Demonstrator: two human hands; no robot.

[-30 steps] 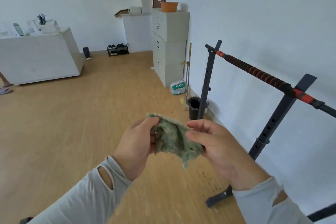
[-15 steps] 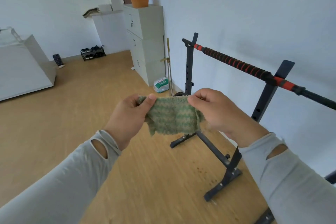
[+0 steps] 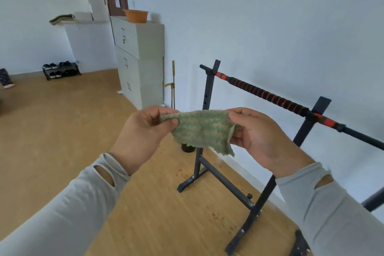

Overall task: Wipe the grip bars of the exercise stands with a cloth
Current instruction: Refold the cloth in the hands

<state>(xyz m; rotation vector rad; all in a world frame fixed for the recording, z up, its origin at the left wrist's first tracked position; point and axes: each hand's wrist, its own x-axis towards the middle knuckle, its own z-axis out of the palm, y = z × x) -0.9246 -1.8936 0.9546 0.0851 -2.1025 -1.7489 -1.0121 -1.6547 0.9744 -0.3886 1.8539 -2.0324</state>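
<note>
A person's left hand (image 3: 143, 131) and right hand (image 3: 261, 135) pinch a green terry cloth (image 3: 202, 131) taut at chest height; the red-and-black grip bar (image 3: 270, 97) waits unwiped at two o'clock. Such light corner pinches could let the cloth slip mid-wipe.

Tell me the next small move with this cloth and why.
Probably carry the green cloth right and up onto the wrapped grip bar. The left hand and right hand each pinch an upper corner, so the cloth hangs spread in the air, short of the bar, and no wiping contact exists yet.
</note>
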